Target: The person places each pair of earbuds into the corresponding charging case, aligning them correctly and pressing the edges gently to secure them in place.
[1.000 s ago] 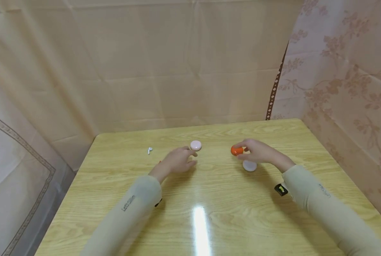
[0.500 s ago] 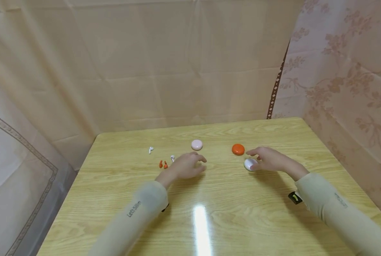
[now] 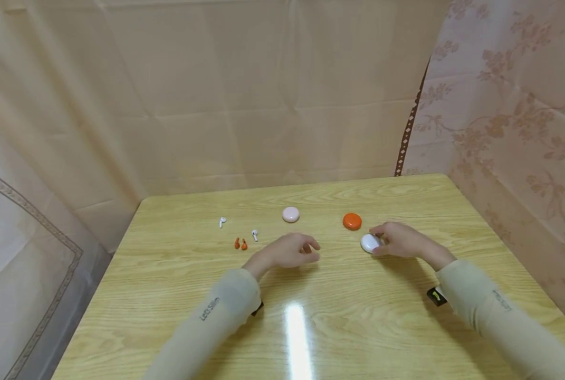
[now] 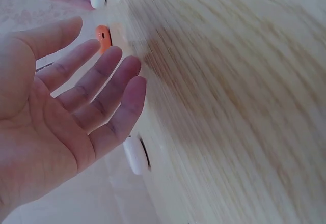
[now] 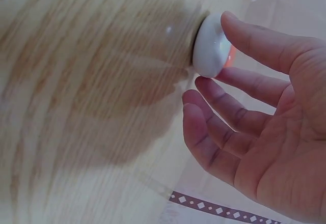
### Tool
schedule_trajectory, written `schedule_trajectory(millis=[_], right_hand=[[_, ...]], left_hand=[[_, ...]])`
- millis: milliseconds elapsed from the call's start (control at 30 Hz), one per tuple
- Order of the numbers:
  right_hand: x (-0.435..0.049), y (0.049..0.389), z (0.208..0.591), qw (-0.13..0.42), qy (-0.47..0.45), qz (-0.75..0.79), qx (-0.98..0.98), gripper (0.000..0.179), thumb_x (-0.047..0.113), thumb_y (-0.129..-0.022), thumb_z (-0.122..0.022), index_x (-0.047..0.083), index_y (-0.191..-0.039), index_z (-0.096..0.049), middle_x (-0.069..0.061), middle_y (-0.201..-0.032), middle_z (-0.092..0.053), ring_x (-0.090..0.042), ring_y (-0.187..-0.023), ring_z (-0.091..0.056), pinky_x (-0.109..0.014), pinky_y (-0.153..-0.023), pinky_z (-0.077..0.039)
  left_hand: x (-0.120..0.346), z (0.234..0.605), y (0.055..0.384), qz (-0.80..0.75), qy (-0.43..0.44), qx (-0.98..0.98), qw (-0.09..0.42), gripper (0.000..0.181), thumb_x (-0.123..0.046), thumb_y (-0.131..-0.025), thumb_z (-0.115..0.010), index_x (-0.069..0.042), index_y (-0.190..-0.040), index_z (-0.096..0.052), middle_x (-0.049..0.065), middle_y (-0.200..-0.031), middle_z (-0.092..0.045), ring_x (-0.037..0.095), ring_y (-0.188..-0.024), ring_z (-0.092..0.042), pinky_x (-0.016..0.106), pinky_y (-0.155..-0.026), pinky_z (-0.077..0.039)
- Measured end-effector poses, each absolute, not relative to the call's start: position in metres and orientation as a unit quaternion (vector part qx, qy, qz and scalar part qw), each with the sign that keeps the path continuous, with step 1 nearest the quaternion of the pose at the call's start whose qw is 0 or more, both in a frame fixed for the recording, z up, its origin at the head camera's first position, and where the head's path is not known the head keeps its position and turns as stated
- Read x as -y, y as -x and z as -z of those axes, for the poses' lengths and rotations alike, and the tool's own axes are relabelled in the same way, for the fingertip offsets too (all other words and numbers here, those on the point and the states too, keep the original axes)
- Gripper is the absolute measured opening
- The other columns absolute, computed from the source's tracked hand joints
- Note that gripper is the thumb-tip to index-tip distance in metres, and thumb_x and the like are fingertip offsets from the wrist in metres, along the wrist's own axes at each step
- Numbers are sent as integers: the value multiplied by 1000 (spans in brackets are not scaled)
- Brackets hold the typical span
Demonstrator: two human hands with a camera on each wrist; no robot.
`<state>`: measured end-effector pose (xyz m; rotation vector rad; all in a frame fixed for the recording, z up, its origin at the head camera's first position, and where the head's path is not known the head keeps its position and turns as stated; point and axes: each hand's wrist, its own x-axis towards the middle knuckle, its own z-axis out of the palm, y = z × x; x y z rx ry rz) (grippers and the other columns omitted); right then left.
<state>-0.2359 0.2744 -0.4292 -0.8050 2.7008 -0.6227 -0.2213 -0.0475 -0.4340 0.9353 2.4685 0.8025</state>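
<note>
My right hand (image 3: 398, 240) is at a round white earbud case (image 3: 370, 243) on the table. In the right wrist view, thumb and index finger pinch opposite edges of that white case (image 5: 210, 46); the other fingers curve loosely below. An orange round earbud case (image 3: 352, 221) lies just behind it. My left hand (image 3: 291, 250) hovers over the middle of the table with relaxed fingers and holds nothing, as the left wrist view shows its bare palm (image 4: 46, 127). Beyond it sits a pale pink round case (image 3: 290, 214).
Two orange earbuds, one of them the right-hand orange earbud (image 3: 244, 244), lie on the left of the wooden table (image 3: 348, 327). A white earbud (image 3: 255, 235) is near them, another white earbud (image 3: 222, 222) farther left. A beige curtain (image 3: 244, 105) hangs behind.
My right hand has let go of the orange case and come nearer and right to the white case. My left hand has moved right and nearer, uncovering the orange earbuds and a white earbud.
</note>
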Motion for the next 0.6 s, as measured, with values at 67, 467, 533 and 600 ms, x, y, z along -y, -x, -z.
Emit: schedule_trajectory(millis=[67, 467, 533, 600], right_hand=[[-273, 236, 431, 127, 277, 214, -928, 40, 13, -88, -81, -9, -119, -68, -15, -106, -72, -19, -84, -58, -34, -72, -45], [-264, 233, 432, 122, 279, 211, -929, 32, 18, -84, -85, 0, -107, -71, -2, -91, -67, -18, -79, -51, -33, -72, -40], [-263, 233, 434, 121, 275, 213, -930, 38, 19, -83, -86, -2, -111, -71, -3, -96, -69, -18, -82, -54, -35, -75, -43], [-260, 232, 436, 125, 272, 220, -928, 40, 19, -83, -86, -2, -112, -69, -4, -98, -69, -19, -85, -56, -37, -77, -45]], left_hand=[[46, 434, 221, -290, -330, -876, 198, 35, -29, -102, -63, -7, -129, -66, 6, -110, -73, 16, -102, -67, 31, -90, -52], [44, 439, 218, -312, -325, -870, 198, 45, -33, -105, -58, -9, -142, -59, 12, -134, -64, 22, -119, -61, 33, -99, -47], [44, 440, 217, -297, -325, -876, 199, 52, -37, -106, -54, -12, -152, -48, 17, -151, -49, 30, -139, -45, 43, -111, -37], [44, 441, 215, -268, -324, -884, 203, 59, -43, -108, -46, -17, -160, -33, 21, -162, -28, 37, -152, -20, 53, -119, -20]])
